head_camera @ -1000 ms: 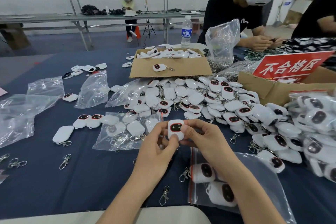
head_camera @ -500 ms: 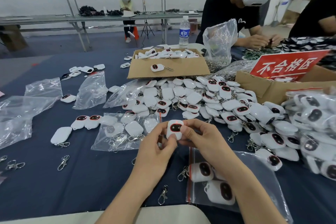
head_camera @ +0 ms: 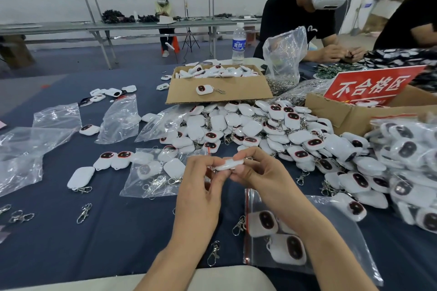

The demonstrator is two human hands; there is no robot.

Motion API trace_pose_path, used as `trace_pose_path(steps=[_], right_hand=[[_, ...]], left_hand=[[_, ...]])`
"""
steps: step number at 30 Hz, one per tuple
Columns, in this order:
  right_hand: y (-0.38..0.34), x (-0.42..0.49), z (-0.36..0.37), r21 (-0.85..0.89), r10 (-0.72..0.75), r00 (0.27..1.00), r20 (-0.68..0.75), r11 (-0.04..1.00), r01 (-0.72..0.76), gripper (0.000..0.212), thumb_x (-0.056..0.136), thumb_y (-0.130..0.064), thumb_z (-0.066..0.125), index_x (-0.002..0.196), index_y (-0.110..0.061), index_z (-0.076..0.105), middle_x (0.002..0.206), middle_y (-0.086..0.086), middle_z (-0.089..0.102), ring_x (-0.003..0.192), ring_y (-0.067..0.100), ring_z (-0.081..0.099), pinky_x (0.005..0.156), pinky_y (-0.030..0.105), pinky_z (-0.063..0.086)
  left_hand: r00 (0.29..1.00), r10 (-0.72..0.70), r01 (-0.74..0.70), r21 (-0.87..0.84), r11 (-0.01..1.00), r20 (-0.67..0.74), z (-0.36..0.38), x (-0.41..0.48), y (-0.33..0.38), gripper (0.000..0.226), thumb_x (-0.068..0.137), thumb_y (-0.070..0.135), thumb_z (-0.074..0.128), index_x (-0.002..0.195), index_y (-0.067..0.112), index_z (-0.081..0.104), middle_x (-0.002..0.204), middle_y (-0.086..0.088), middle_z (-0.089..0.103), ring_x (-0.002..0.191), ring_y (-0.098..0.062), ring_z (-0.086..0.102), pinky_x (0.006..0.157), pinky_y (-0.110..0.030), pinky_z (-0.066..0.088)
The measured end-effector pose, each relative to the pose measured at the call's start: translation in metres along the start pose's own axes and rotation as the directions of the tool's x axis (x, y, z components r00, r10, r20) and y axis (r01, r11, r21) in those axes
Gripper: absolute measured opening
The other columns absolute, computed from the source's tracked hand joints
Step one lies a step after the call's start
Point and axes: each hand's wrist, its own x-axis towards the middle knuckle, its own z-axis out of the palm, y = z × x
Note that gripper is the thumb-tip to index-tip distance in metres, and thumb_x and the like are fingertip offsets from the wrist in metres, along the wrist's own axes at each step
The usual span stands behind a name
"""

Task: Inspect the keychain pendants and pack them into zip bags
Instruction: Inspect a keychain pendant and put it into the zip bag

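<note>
Both our forearms come in from bottom edge, converging at centre. L hand [head_camera: 201, 186] + R hand [head_camera: 262, 172] fingers curled, tips pinching one white pendant [head_camera: 230, 164] edge-on btwn them, thumbs below it.

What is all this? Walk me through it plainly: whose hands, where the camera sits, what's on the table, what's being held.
No machine here: one picture from a camera worn on a person's head, looking down at their own bare hands. The left hand and right hand pinch one white pendant between the fingertips, turned edge-on. On the blue table lie a heap of pendants, loose metal clasps, and a zip bag holding two pendants by the right forearm. Further back stand a cardboard box of pendants and a red sign. Other people work across the table.
</note>
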Motion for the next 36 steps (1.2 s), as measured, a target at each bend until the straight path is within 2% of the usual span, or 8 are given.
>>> trace_pose_path(steps=[6, 9, 13, 19, 25, 29, 33, 36], right_hand=[[0.001, -0.004, -0.002, -0.061, 0.045, 0.997, 0.068, 0.997, -0.041, 0.018, 0.099, -0.002, 0.057, 0.112, -0.014, 0.062, 0.115, -0.006, 0.075, 0.108, 0.008, 0.070, 0.090, 0.018, 0.054], [0.005, -0.004, 0.000, -0.035, 0.044, 0.994, 0.102, 0.999, -0.040, 0.018, 0.099, 0.000, 0.057, 0.111, -0.012, 0.061, 0.124, -0.010, 0.072, 0.116, 0.011, 0.067, 0.097, 0.022, 0.051], [0.008, -0.002, 0.004, -0.070, -0.001, 0.998, 0.055, 0.998, 0.005, 0.013, 0.096, -0.004, 0.065, 0.104, -0.015, 0.065, 0.097, -0.004, 0.078, 0.097, 0.011, 0.073, 0.085, 0.017, 0.052], [0.009, 0.002, 0.007, -0.038, -0.049, 0.997, 0.067, 0.998, 0.051, 0.031, 0.100, 0.008, 0.051, 0.114, -0.018, 0.061, 0.113, 0.001, 0.076, 0.107, 0.013, 0.071, 0.091, 0.022, 0.053], [0.007, 0.001, 0.001, -0.018, -0.034, 0.999, 0.041, 0.999, 0.035, 0.027, 0.100, 0.003, 0.052, 0.117, -0.015, 0.063, 0.112, 0.000, 0.077, 0.107, 0.013, 0.071, 0.089, 0.019, 0.054], [0.007, 0.002, 0.005, 0.025, -0.015, 1.000, -0.019, 1.000, 0.016, 0.025, 0.101, 0.000, 0.053, 0.112, -0.017, 0.069, 0.106, 0.000, 0.078, 0.099, 0.012, 0.073, 0.081, 0.018, 0.056], [0.004, 0.000, 0.005, 0.112, 0.034, 0.996, -0.088, 0.993, -0.024, 0.021, 0.099, -0.012, 0.060, 0.103, -0.022, 0.078, 0.103, 0.004, 0.078, 0.096, 0.016, 0.074, 0.077, 0.020, 0.058], [0.000, 0.001, 0.000, 0.145, 0.057, 0.990, -0.126, 0.989, -0.039, 0.016, 0.094, -0.018, 0.065, 0.101, -0.019, 0.079, 0.099, 0.008, 0.078, 0.087, 0.018, 0.075, 0.075, 0.022, 0.059]], left_hand=[[0.993, -0.078, 0.090, -0.137, 0.986, 0.093, 0.001, -0.001, 0.005, 0.020, 0.094, 0.050, 0.055, 0.113, 0.057, 0.054, 0.116, 0.026, 0.052, 0.101, -0.004, 0.061, 0.083, -0.014, 0.048], [0.970, -0.194, 0.218, -0.178, 0.959, 0.147, 0.000, 0.001, 0.001, 0.033, 0.099, 0.032, 0.060, 0.127, 0.048, 0.055, 0.120, 0.019, 0.057, 0.102, -0.007, 0.060, 0.093, -0.026, 0.051], [0.961, -0.233, 0.264, -0.247, 0.932, 0.147, -0.006, 0.004, 0.002, 0.033, 0.096, 0.016, 0.066, 0.110, 0.046, 0.067, 0.104, 0.010, 0.071, 0.089, -0.012, 0.065, 0.083, -0.023, 0.052], [0.961, -0.269, 0.274, -0.336, 0.901, 0.062, -0.006, 0.003, 0.001, 0.026, 0.095, 0.004, 0.066, 0.097, 0.030, 0.069, 0.082, 0.010, 0.072, 0.072, -0.002, 0.068, 0.070, -0.017, 0.052], [0.978, -0.200, 0.207, -0.322, 0.924, 0.053, -0.007, 0.003, 0.004, 0.039, 0.095, 0.003, 0.064, 0.090, 0.041, 0.070, 0.080, 0.008, 0.073, 0.075, -0.005, 0.067, 0.070, -0.011, 0.048], [0.993, -0.113, 0.117, -0.239, 0.964, 0.030, -0.005, 0.001, 0.004, 0.030, 0.099, 0.018, 0.062, 0.109, 0.046, 0.066, 0.101, 0.013, 0.070, 0.091, -0.006, 0.065, 0.079, -0.014, 0.048], [0.996, 0.026, -0.011, -0.174, 0.985, 0.083, -0.003, -0.003, 0.003, 0.037, 0.096, 0.026, 0.061, 0.130, 0.039, 0.057, 0.133, 0.018, 0.051, 0.130, -0.006, 0.050, 0.103, -0.015, 0.041], [0.983, 0.091, -0.070, -0.133, 0.989, 0.160, -0.001, -0.003, 0.005, 0.040, 0.094, 0.025, 0.064, 0.130, 0.040, 0.058, 0.134, 0.025, 0.047, 0.133, -0.002, 0.046, 0.105, -0.012, 0.038]])
